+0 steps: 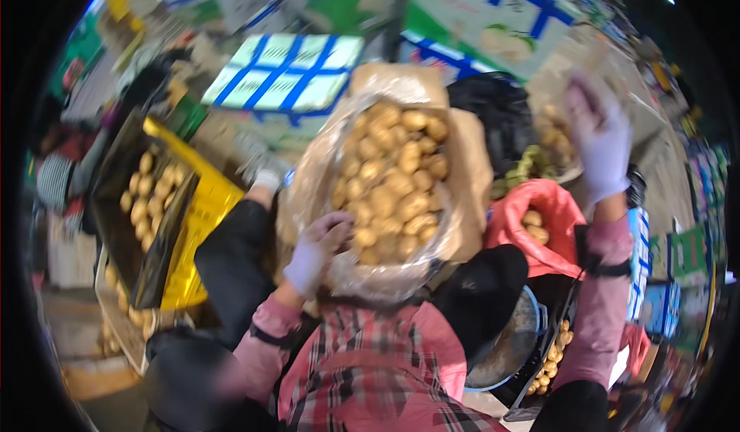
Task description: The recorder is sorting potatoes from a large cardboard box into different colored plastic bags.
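Between my knees stands a cardboard box (471, 172) with a clear plastic liner (370, 281), filled with potatoes (399, 183). My left hand (318, 250), in a pale glove with the fingers showing, is over the box's near left rim, fingers bent beside the potatoes. Whether it pinches the liner is unclear. My right hand (598, 134), in a similar glove, is raised at the far right, near a pile of potatoes (555, 134) in a pale open sack. It is blurred, and I cannot see whether anything is in it.
A red woven sack (537, 229) holding potatoes and a blue-rimmed bucket (509, 345) stand at my right. A dark crate with a yellow side (193, 218) holds potatoes on the left. Taped cartons (283, 73) and a black plastic bag (491, 114) lie ahead. Another person (63, 180) is at far left.
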The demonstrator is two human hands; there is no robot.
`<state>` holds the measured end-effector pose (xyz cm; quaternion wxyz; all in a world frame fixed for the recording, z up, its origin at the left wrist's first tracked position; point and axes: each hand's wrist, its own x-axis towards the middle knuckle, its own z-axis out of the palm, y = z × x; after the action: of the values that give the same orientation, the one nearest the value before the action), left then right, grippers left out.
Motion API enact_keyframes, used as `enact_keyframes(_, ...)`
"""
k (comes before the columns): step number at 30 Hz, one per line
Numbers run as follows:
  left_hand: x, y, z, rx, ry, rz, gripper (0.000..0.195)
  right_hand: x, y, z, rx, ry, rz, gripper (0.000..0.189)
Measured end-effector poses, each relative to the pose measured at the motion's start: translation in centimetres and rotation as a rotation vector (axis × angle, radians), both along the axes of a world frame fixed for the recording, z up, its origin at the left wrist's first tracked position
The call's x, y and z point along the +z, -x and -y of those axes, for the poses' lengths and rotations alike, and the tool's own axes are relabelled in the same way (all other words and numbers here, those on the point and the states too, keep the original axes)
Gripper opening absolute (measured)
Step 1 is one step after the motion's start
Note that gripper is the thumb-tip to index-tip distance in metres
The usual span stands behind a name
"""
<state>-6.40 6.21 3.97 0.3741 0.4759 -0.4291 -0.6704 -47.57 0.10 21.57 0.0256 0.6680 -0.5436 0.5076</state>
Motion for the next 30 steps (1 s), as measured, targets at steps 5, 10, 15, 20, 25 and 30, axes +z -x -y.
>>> enact_keyframes(5, 8.7, 2.0, -3.7, -0.849, -0.179, -0.136, 0.028, -12.7, -10.7, -2.7, 0.015, -0.386, -0.347, 0.02)
enact_keyframes(10, 17.6, 7.5, -8.4, -1.118, 0.928, -0.452, 0.05, -12.6, -10.3, -4.5, -0.007, -0.514, -0.351, 0.022)
enact_keyframes(15, 18.3, 7.9, -8.1, -1.457, 0.653, -0.461, 0.033, -11.5, -8.7, -7.1, -0.106, -0.634, -0.291, 0.023)
enact_keyframes(20, 18.1, 7.8, -9.2, -1.249, 0.625, -0.651, 0.023, -12.4, -9.0, -8.5, -0.1, -0.719, -0.377, 0.025)
enact_keyframes(25, 19.2, 7.7, -9.3, -1.058, 0.681, -0.772, 0.019, -13.5, -10.8, -8.2, 0.047, -0.695, -0.43, 0.028)
enact_keyframes(30, 19.2, 7.0, -7.9, -1.011, 0.827, -0.793, 0.023, -18.5, -12.7, -4.7, 0.208, -0.917, -0.217, 0.026)
